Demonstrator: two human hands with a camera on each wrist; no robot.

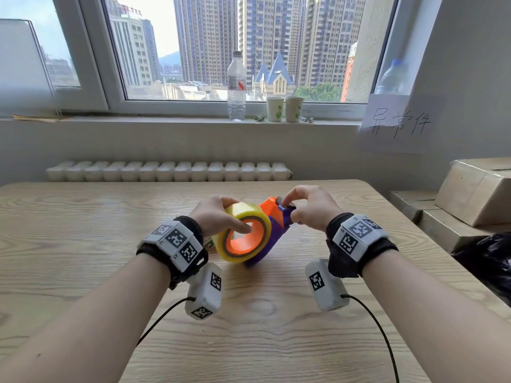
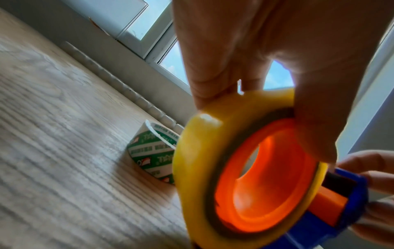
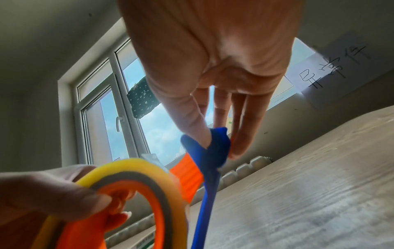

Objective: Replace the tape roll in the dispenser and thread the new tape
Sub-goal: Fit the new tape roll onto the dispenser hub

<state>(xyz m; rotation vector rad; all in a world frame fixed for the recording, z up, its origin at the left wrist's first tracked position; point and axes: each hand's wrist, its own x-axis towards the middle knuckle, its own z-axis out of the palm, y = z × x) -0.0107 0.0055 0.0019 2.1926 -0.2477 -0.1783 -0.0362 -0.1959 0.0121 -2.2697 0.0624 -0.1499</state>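
A yellow tape roll (image 1: 242, 212) sits on the orange hub (image 1: 243, 241) of a blue and orange dispenser (image 1: 273, 239), which is tilted above the wooden table (image 1: 110, 217). My left hand (image 1: 221, 217) grips the roll (image 2: 192, 151), with its thumb (image 3: 64, 193) inside the hub (image 2: 266, 185). My right hand (image 1: 287, 210) pinches the dispenser's blue front end (image 3: 213, 146) between thumb and fingers, near the cutter. An empty green-and-white cardboard core (image 2: 153, 150) lies on the table just behind the roll.
On the windowsill at the back stand a water bottle (image 1: 236, 87) and two paper cups (image 1: 284, 109). Cardboard boxes (image 1: 475, 189) and a black bag (image 1: 486, 258) lie past the table's right edge. A radiator (image 1: 166, 171) runs behind the table.
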